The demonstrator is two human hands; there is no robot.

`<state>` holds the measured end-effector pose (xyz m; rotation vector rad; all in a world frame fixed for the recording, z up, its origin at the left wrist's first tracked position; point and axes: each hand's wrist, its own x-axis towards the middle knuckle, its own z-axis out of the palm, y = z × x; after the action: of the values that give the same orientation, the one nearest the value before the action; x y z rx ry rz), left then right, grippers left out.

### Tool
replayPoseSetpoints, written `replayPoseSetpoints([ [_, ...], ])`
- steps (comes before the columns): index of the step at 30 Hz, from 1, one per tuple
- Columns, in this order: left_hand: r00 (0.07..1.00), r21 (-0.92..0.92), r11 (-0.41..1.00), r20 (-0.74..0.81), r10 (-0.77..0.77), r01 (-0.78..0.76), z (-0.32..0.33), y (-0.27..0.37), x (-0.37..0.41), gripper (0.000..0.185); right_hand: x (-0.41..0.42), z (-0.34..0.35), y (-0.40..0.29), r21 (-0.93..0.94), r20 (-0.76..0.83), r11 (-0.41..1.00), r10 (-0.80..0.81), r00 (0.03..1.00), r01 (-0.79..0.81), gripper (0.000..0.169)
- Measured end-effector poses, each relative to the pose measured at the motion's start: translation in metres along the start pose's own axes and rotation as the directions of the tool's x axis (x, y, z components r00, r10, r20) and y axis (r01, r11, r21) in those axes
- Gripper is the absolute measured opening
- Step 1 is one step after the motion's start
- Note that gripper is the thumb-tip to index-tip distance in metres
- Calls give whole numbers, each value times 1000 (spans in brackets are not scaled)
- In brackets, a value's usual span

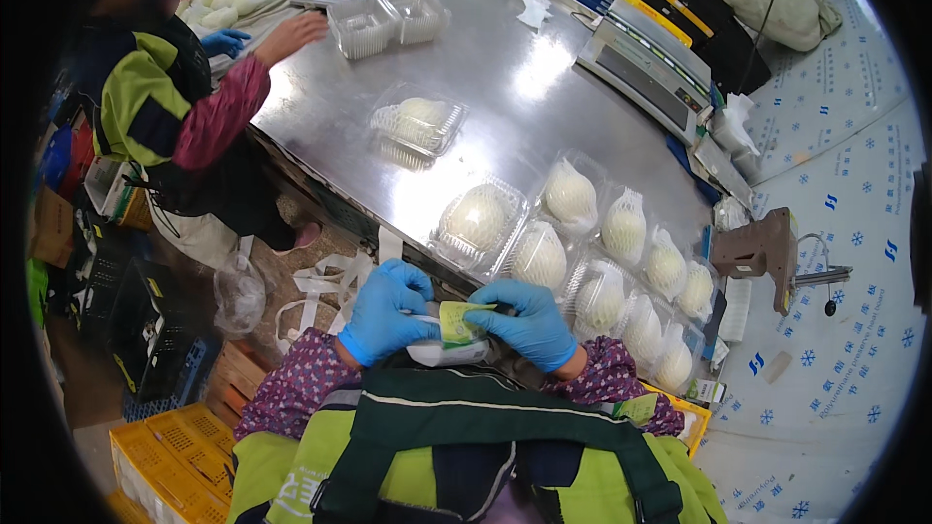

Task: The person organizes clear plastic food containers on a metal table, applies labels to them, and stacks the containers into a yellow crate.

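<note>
In front of my chest, my left hand [389, 313], in a blue glove, holds what looks like a white roll of labels [448, 355]. A yellow-green label [460, 327] bearing writing stands up from it, its upper corner pinched by the gloved fingers of my right hand [528, 320]. Just past my hands, at the table edge, sits a clear plastic clamshell box [479, 222] with a pale round vegetable or fruit inside. To its right, several similar boxes stand in rows, with pale produce in white foam nets [539, 258].
Another clamshell box [419, 120] lies farther back on the steel table [495, 109], before stacked clear boxes [364, 25]. A co-worker [175, 102] stands at left. Scales [641, 73] line the right edge. Yellow crates [175, 458] stand low at left.
</note>
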<state>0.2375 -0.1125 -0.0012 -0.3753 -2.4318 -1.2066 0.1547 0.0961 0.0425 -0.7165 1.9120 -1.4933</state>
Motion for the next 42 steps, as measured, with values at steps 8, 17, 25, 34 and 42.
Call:
replayPoseSetpoints([
  [8, 868, -456, 743, 178, -464, 491, 40, -27, -36, 18, 53, -37, -1, 169, -419, 986, 74, 905, -3, 15],
  [17, 910, -291, 892, 335, -245, 347, 21, -35, -12, 22, 126, -46, 48, 85, -376, 986, 167, 911, -146, 24],
  [25, 739, -760, 257, 395, -546, 596, 34, -29, -1, 24, 128, -59, 89, -705, -557, 654, -271, 785, -274, 51],
  [34, 864, -554, 689, 120, -490, 467, 54, -51, 16, 5, 28, -16, 26, 198, -3, 926, 329, 944, -321, 25],
  [42, 914, -401, 824, 245, -324, 400, 56, -13, 44, 17, -8, -24, 31, -295, -316, 947, -224, 922, 128, 12],
])
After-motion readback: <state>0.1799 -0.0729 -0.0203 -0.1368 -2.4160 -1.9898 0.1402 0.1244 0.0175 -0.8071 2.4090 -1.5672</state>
